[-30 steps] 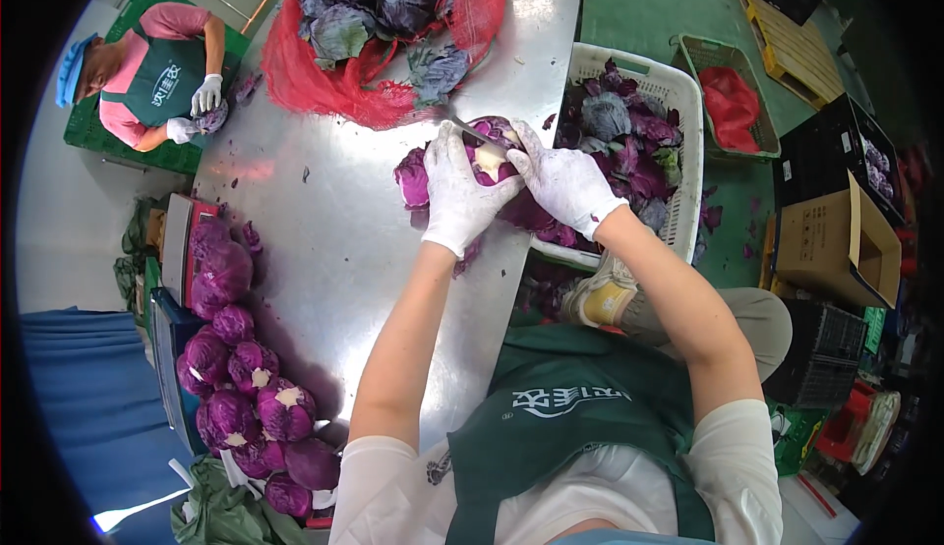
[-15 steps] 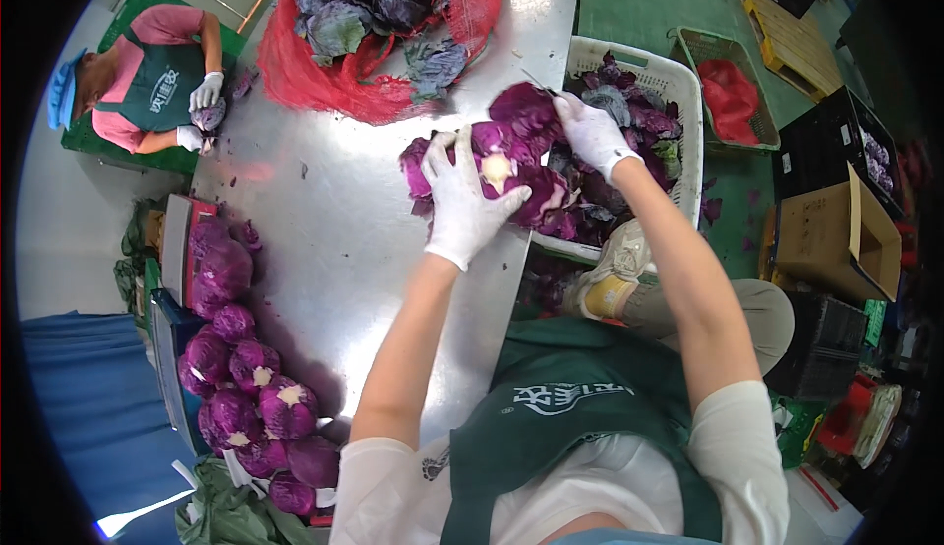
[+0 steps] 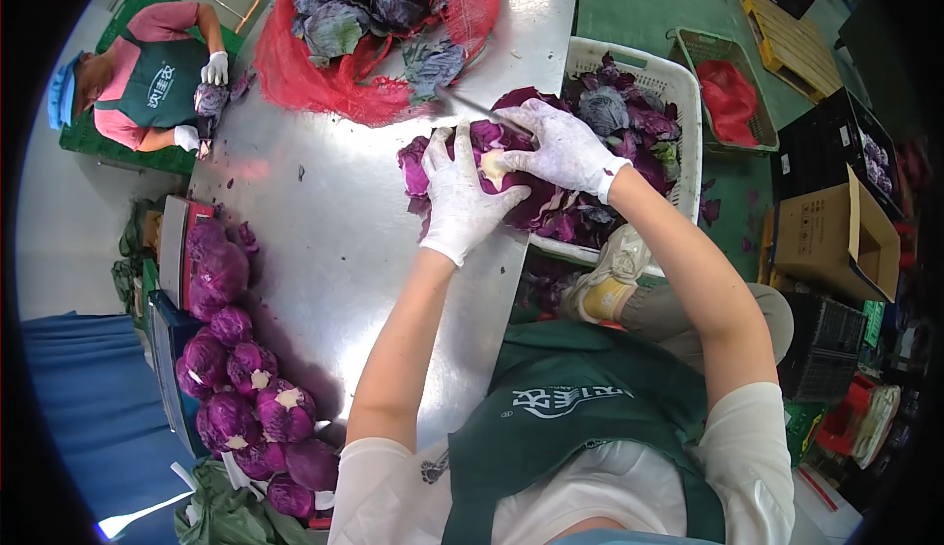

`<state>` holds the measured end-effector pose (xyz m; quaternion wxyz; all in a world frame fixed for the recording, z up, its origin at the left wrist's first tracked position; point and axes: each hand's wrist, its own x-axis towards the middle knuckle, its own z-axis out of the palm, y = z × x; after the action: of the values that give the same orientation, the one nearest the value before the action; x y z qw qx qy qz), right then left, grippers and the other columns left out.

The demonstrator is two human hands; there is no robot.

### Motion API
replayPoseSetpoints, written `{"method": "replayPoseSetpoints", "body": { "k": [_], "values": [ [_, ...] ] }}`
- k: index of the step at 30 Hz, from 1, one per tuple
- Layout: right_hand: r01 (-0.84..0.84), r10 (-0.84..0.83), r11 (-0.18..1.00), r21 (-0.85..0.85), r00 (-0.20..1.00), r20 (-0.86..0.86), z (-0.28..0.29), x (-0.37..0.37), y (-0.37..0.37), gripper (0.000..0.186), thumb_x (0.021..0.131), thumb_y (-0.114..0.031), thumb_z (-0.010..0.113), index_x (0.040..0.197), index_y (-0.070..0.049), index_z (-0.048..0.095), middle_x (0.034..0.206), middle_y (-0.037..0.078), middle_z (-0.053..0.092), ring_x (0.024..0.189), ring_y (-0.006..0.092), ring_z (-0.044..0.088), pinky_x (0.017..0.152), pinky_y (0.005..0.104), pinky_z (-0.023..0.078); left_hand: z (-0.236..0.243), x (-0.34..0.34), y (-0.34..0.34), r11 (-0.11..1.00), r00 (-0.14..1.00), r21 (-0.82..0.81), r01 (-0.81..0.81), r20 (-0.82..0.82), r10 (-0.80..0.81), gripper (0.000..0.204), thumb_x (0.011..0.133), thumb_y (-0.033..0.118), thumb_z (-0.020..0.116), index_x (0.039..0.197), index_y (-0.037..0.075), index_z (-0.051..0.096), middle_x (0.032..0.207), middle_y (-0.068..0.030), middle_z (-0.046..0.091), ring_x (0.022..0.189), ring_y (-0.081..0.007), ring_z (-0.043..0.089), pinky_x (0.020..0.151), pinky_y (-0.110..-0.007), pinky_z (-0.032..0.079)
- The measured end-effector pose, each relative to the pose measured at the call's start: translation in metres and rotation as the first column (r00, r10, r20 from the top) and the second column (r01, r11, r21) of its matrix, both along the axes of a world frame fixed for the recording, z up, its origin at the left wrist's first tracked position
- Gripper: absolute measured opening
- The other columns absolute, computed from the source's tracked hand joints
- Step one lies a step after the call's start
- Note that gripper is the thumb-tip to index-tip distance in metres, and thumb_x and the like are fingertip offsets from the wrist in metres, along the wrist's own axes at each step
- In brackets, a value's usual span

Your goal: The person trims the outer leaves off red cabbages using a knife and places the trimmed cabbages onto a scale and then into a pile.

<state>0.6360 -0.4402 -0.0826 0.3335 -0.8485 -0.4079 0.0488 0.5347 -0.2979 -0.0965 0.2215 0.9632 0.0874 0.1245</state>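
Observation:
A red cabbage [image 3: 489, 136] rests at the right edge of the metal table [image 3: 344, 250], its pale cut core facing up and loose outer leaves around it. My gloved left hand [image 3: 460, 199] grips it from the near left side, fingers spread over the leaves. My gloved right hand [image 3: 565, 147] is closed on a knife [image 3: 479, 109], whose blade points to the far left above the cabbage. The right thumb lies by the core. The knife's handle is hidden in the hand.
A white crate [image 3: 689, 103] of purple leaves stands right of the table. A red mesh bag [image 3: 295, 78] with dark cabbages [image 3: 403, 0] lies at the far side. Several trimmed cabbages [image 3: 231, 417] are piled at left. A co-worker [image 3: 167, 78] handles another cabbage across the table.
My right hand has moved left with the knife, from the leaves by the crate to over the cabbage's core. My left hand stays on the cabbage.

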Motion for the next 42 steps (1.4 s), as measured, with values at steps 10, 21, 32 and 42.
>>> {"method": "replayPoseSetpoints", "body": {
  "k": [10, 21, 32, 42],
  "values": [
    [0.304, -0.08, 0.844, 0.442, 0.886, -0.457, 0.008, 0.002, -0.007, 0.034, 0.081, -0.025, 0.068, 0.109, -0.006, 0.061, 0.075, 0.006, 0.06, 0.069, 0.011, 0.055, 0.064, 0.0261, 0.048, -0.002, -0.002, 0.01, 0.997, 0.998, -0.074, 0.021, 0.058, -0.016, 0.103, 0.057, 0.04, 0.082, 0.135, 0.0, 0.028, 0.131, -0.0251, 0.028, 0.123, -0.0419, 0.026, 0.103, -0.049, 0.027],
    [-0.027, 0.089, 0.928, 0.373, 0.985, -0.15, -0.024, -0.017, 0.0, 0.026, 0.078, -0.019, 0.069, 0.095, -0.004, 0.057, 0.096, 0.008, 0.058, 0.088, 0.0197, 0.057, 0.08, 0.0305, 0.047, 0.016, -0.003, 0.051, 0.945, 0.976, -0.267, 0.188, -0.054, -0.209, 0.096, 0.056, 0.031, 0.085, 0.137, 0.015, 0.036, 0.123, -0.019, 0.038, 0.118, -0.0345, 0.038, 0.101, -0.043, 0.035],
    [0.111, 0.135, 0.957, 0.269, 0.648, -0.749, -0.015, -0.012, 0.007, 0.043, 0.088, -0.025, 0.06, 0.128, -0.012, 0.052, 0.106, 0.008, 0.057, 0.071, 0.0121, 0.058, 0.06, 0.0255, 0.049, 0.029, -0.024, 0.061, 0.783, 0.949, -0.599, 0.169, -0.116, -0.294, 0.092, 0.065, 0.03, 0.082, 0.134, 0.005, 0.028, 0.128, -0.0184, 0.04, 0.121, -0.0263, 0.04, 0.103, -0.037, 0.032],
    [0.071, -0.052, 0.996, 0.05, 0.949, -0.31, -0.065, -0.008, 0.016, 0.038, 0.086, -0.029, 0.056, 0.118, -0.008, 0.059, 0.117, 0.019, 0.056, 0.11, 0.0313, 0.053, 0.095, 0.0342, 0.041, -0.001, -0.049, 0.028, 0.96, 0.979, -0.251, -0.124, 0.125, 0.16, 0.066, 0.071, 0.03, 0.078, 0.112, 0.0, 0.037, 0.107, -0.0151, 0.036, 0.106, -0.0285, 0.036, 0.094, -0.04, 0.031]
  ]
}}
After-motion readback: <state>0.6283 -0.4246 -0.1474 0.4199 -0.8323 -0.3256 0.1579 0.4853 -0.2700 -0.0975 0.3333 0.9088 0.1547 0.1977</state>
